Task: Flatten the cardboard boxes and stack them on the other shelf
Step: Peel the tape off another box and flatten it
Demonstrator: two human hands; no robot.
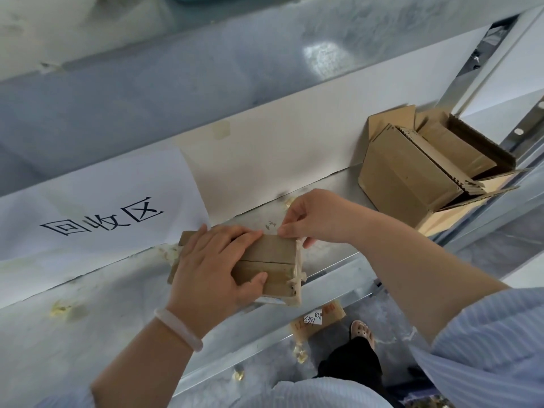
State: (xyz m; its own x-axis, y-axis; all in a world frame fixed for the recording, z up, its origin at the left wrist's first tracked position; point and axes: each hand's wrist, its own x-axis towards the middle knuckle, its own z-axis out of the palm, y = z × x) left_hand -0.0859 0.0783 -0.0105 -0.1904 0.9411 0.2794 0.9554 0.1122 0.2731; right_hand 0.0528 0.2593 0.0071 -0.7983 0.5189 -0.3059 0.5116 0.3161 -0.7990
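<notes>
A small brown cardboard box (273, 262), taped along its seam, sits at the front edge of the metal shelf (117, 304). My left hand (212, 269) lies over its top and left side, fingers curled round the far edge and thumb on the near side. My right hand (312, 219) pinches the loose tape (298, 260) at the box's far right corner. A larger open cardboard box (412, 178) stands at the right end of the shelf, with flattened cardboard pieces (459, 148) upright inside it.
A white paper sign (100, 213) with black characters hangs on the shelf's back wall, left of the small box. A piece of cardboard with a white label (319, 318) lies on the floor below. My foot (362, 334) is beside it. A shelf upright (482, 81) rises at right.
</notes>
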